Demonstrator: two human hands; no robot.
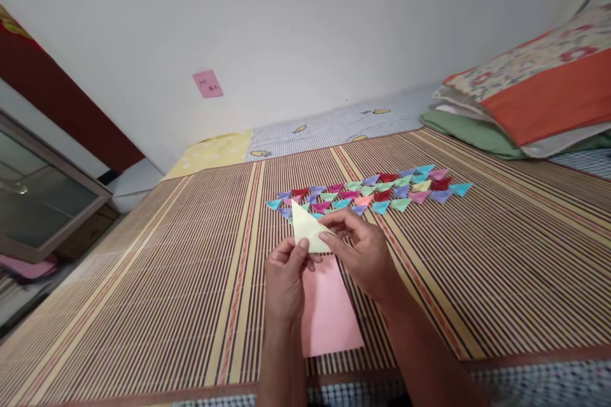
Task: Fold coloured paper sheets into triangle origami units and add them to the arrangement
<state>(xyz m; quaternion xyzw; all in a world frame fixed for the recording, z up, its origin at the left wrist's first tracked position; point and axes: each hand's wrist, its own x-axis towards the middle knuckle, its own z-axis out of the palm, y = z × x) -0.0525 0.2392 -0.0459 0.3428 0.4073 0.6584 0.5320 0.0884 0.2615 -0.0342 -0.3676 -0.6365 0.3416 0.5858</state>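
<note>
A pale yellow paper, folded to a triangle, is held up between both hands. My left hand pinches its lower left corner, thumb on the front face. On the right side, my right hand grips the other corner between thumb and fingers. Below them a pink sheet of paper lies on the striped mat. Beyond the hands, several small folded paper triangles in many colours sit in rows on the mat; the yellow paper and the hands hide some of them.
Folded bedding is stacked at the right back. A pink note is stuck to the white wall. Checked cloth shows along the mat's far edge. A framed glass panel stands at the far left.
</note>
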